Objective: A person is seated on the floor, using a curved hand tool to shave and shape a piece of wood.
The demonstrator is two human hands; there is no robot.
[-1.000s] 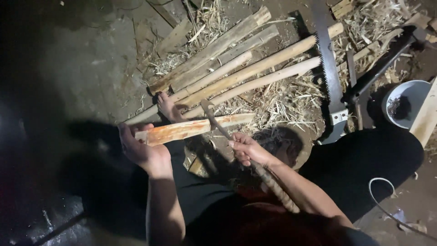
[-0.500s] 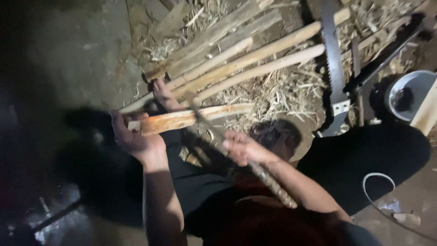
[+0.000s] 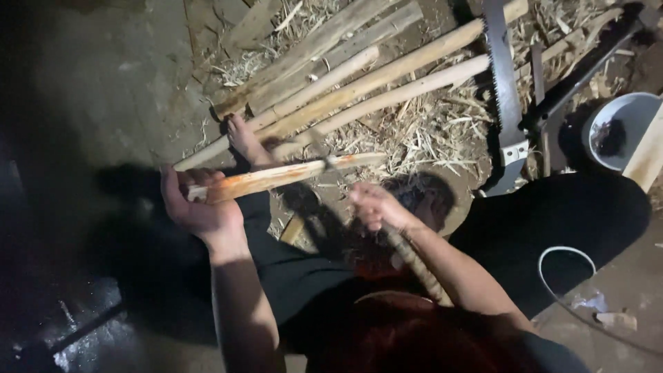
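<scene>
a: head view. your left hand (image 3: 200,207) is wrapped around the near end of the orange-tinted stick (image 3: 276,177), fingers curled shut on it. compared with a second ago the stick sits a little higher and more level across your lap, and your grip looks the same.

b: and the right hand (image 3: 373,206)?

a: closed on the handle of a blade tool (image 3: 324,160) whose thin metal end meets the stick near its middle. half a second back your hand was lower on the stick's line; now the metal tip rests against the top edge. by my reading that means you're mid-stroke, shaving the wood, not finished with it.

b: how does the stick look?

a: flat-faced, pale at the far tip, orange-brown along the worked face, with a white patch by your left thumb. it's held in the air above your dark-clothed legs, nearly horizontal, far end pointing right.

b: what's around you?

a: your bare foot (image 3: 245,138) rests on the long pale poles (image 3: 359,76) lying side by side on the straw and shavings (image 3: 428,131). a toothed saw (image 3: 503,83) lies to the right of them, and a white bowl (image 3: 621,128) with something dark inside stands farther right. a thin wire loop (image 3: 566,250) lies near your right knee. the ground on the left is too dark to make out.
</scene>
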